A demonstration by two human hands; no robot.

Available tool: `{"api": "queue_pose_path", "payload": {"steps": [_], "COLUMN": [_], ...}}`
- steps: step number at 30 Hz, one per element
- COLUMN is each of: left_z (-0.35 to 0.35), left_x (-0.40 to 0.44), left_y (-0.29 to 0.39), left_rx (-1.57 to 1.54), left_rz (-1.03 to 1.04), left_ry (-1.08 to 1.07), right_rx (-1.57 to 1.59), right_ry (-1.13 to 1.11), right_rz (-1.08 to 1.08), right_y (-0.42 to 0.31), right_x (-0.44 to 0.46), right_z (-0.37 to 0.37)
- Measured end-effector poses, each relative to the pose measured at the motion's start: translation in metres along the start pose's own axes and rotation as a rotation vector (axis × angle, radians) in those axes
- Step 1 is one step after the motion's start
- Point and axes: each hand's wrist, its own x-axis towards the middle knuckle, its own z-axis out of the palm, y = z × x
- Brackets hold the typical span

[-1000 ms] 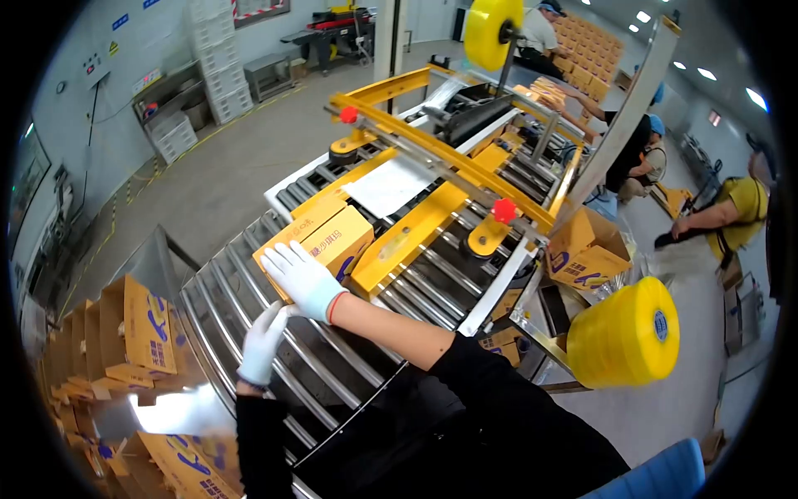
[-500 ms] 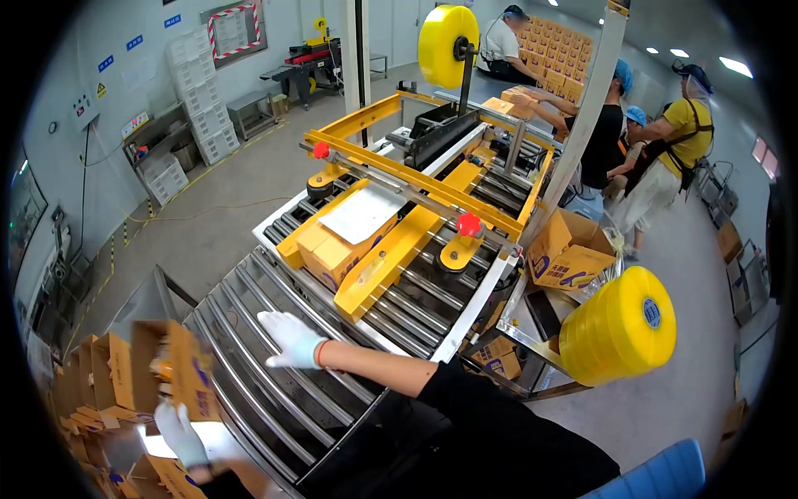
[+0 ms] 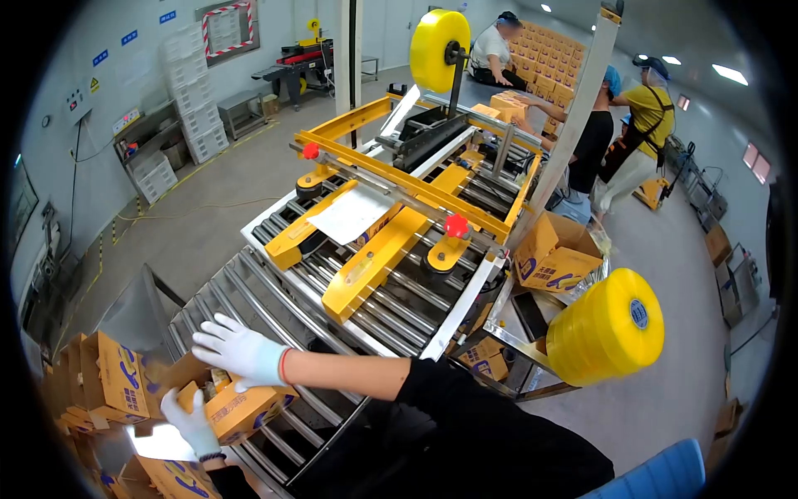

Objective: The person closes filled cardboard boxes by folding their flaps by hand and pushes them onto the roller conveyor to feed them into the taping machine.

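An open-topped orange carton [image 3: 245,409] with purple print sits at the near left of the roller conveyor [image 3: 303,420], small items showing inside. My left hand [image 3: 191,422], white-gloved, is at the carton's left side with its fingers apart; its palm side is partly hidden. Over the carton's far edge is my right hand [image 3: 241,351], also white-gloved, fingers spread and holding nothing. Ahead, another carton [image 3: 378,226] is mostly hidden under a white sheet [image 3: 352,213] between the yellow guide rails [image 3: 378,262] of the machine.
More open cartons [image 3: 120,378] stand at the left. A yellow tape roll [image 3: 605,326] and an open carton [image 3: 555,251] are at the machine's right. Co-workers [image 3: 588,150] stand beyond the post [image 3: 573,125]. A blue chair back [image 3: 657,472] is at the lower right.
The open carton has come from the left stack onto the rollers with my left hand. My right hand has moved left to it. The carton under the sheet has gone deeper into the machine.
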Motion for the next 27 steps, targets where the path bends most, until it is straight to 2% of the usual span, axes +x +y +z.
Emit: {"api": "queue_pose_path", "payload": {"steps": [1,2,4,5,8,10,12,14,15,16,17,18,19,20,22,23,24,26,27], "left_z": [0.015,0.01,-0.006,-0.006,0.039,0.099,0.17,0.15,0.111,0.093,0.045,0.013,-0.02,-0.057,-0.119,-0.139,-0.16,-0.187,-0.19], "left_x": [-0.011,-0.017,-0.019,-0.011,0.019,0.023,0.019,0.012,-0.014,-0.022,-0.035,-0.043,-0.042,-0.041,-0.048,-0.089,-0.09,-0.101,-0.104], "left_y": [-0.027,-0.037,-0.047,-0.048,-0.031,0.031,0.055,0.125,0.142,0.136,0.146,0.147,0.147,0.139,0.089,0.069,0.058,0.023,0.008], "left_rx": [-0.329,-0.329,-1.073,-0.799,-0.804,-0.81,-0.667,-1.021,-1.057,-0.851,-0.455,-0.307,-0.049,0.21,0.565,0.743,0.866,0.884,0.879], "left_rz": [-0.223,-0.231,-0.503,-0.484,-0.48,-0.503,-0.239,-0.721,-0.622,-0.297,-0.113,-0.061,0.14,0.181,0.09,-0.088,-0.188,-0.484,-0.478], "left_ry": [0.116,0.107,-0.304,-0.388,-0.415,-0.132,-0.169,-0.73,-0.679,-0.692,-0.531,-0.42,-0.295,-0.158,0.128,0.153,0.155,0.004,0.011], "right_rx": [0.045,0.096,0.178,0.063,-0.144,-0.333,-0.239,-0.155,-0.192,-0.188,-0.081,0.056,-0.196,-0.273,-0.428,-0.499,-0.465,-0.455,-0.32], "right_ry": [0.005,-0.06,-0.128,-0.178,-0.121,-0.015,-0.056,-0.28,-0.048,0.205,0.067,-0.156,0.132,0.064,0.001,-0.028,-0.03,-0.023,-0.011], "right_rz": [0.12,0.128,0.044,-0.012,0.114,0.25,0.339,0.512,0.402,0.298,0.394,0.608,0.393,0.524,0.542,0.435,0.446,0.394,0.381], "right_y": [-0.008,-0.025,-0.037,-0.025,0.015,0.049,0.069,0.083,0.088,0.1,0.078,0.066,0.104,0.099,0.121,0.138,0.14,0.143,0.134], "right_x": [-0.002,-0.013,-0.051,-0.061,-0.062,-0.053,-0.043,-0.016,-0.032,-0.056,-0.05,-0.038,-0.073,-0.068,-0.076,-0.096,-0.112,-0.128,-0.127], "right_z": [0.01,-0.003,0.032,0.037,0.054,0.051,0.033,0.03,0.058,0.077,0.039,0.0,0.028,0.001,-0.015,0.014,0.0,-0.006,-0.006]}}
